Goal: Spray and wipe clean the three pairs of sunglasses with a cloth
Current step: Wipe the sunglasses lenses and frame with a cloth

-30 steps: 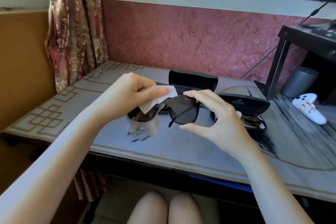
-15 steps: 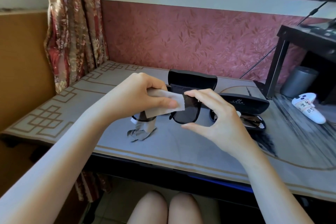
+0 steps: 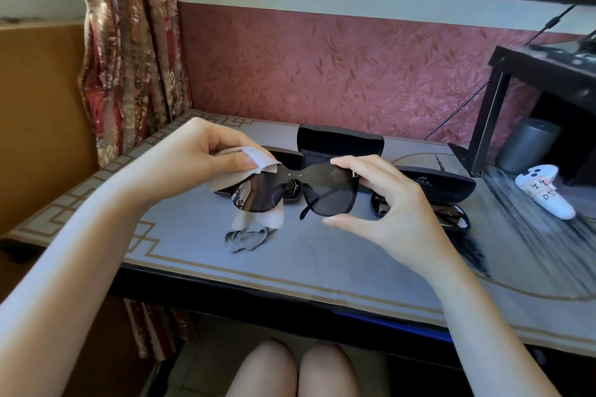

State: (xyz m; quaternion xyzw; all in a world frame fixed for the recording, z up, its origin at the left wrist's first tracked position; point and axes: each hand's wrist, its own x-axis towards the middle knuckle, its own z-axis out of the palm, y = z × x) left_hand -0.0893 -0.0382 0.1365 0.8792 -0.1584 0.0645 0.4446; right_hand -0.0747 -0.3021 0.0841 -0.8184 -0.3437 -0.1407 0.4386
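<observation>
Head view: my left grip (image 3: 193,159) pinches cloth (image 3: 258,162) round upper corner of sunglasses (image 3: 325,192), 9 o'clock side. My right grip (image 3: 387,203) pinches 3 o'clock lens, thumb below, fingers on top. Sunglasses held above bench (image 3: 322,264). Open case (image 3: 342,142) behind at 12 o'clock.

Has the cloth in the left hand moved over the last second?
Yes. The cloth slid leftward, away from the open black case behind, to the sunglasses' left lens.
</observation>
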